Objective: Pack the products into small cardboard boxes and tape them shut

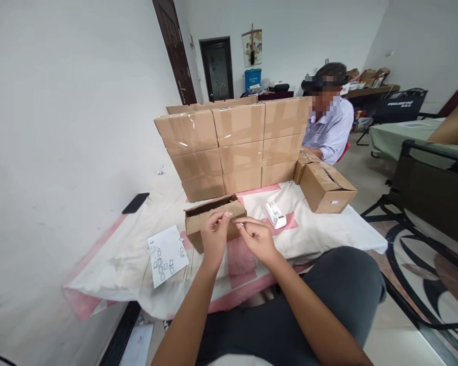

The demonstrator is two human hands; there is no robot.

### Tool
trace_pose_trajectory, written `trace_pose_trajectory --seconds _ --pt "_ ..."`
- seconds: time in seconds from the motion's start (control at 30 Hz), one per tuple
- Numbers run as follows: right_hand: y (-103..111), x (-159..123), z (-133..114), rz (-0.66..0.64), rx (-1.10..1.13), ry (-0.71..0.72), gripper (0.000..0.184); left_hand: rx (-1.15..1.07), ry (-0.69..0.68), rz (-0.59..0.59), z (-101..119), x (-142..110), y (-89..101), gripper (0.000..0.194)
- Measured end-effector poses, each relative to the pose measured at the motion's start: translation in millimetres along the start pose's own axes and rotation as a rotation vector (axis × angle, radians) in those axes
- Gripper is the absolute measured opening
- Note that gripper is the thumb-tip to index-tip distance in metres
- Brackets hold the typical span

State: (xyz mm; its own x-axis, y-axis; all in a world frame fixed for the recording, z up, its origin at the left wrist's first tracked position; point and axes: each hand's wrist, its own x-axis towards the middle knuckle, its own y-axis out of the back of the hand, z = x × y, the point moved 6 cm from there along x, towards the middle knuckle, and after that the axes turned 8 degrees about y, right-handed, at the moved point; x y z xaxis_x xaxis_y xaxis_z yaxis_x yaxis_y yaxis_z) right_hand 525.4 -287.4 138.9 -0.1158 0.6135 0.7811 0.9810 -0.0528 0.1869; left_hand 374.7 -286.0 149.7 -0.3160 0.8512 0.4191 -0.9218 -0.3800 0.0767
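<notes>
Both of my hands are raised close together in front of a small open cardboard box (197,227) on the cloth-covered table. My left hand (215,233) pinches thumb and forefinger together; whatever sits between them is too small to name. My right hand (256,237) is also pinched, with its fingertips pointing toward the left ones, and I cannot make out what it holds. A white plastic device (275,215) lies on the cloth right of my hands. On the left, a white sheet (168,254) with small drawn squares lies flat.
A wall of stacked taped boxes (240,145) stands behind the open box. More cardboard boxes (326,188) sit at the right, near a seated person (330,127). A black phone (136,203) lies by the left wall. A folding chair (431,193) stands to the right.
</notes>
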Motion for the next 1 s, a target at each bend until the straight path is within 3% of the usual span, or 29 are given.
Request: trace_pose_trajectory --seconds 0.17,0.33,0.6,0.73,0.83,0.9,1.0 --pt "-4.0 -5.8 15.3 -0.025 0.115 -0.258 0.046 0.03 -0.074 0.125 12.5 2.6 17.4 0.021" --pt "-15.4 -8.8 27.2 -0.109 0.264 -0.397 0.041 0.032 -0.113 0.128 14.0 11.9 25.1 0.018" --pt "-25.6 -13.6 32.1 -0.381 0.42 -0.686 0.045 0.089 -0.122 0.162 12.6 14.3 29.4 0.021" --pt "-12.7 -14.8 31.0 -0.364 0.353 -0.763 0.042 0.08 -0.15 0.139 14.2 11.6 15.0 0.022" --pt "-2.3 -19.7 34.7 -0.376 0.261 -0.745 0.036 0.038 -0.156 0.141 19.6 16.4 7.1 0.024" --pt "6.6 -23.5 45.9 -0.368 0.073 -0.684 0.039 -0.02 -0.142 0.252 26.5 24.9 17.3 0.025" --pt "16.1 -27.6 71.0 -0.309 -0.198 -0.611 0.046 -0.055 -0.192 0.48 46.1 37.6 48.5 0.026"
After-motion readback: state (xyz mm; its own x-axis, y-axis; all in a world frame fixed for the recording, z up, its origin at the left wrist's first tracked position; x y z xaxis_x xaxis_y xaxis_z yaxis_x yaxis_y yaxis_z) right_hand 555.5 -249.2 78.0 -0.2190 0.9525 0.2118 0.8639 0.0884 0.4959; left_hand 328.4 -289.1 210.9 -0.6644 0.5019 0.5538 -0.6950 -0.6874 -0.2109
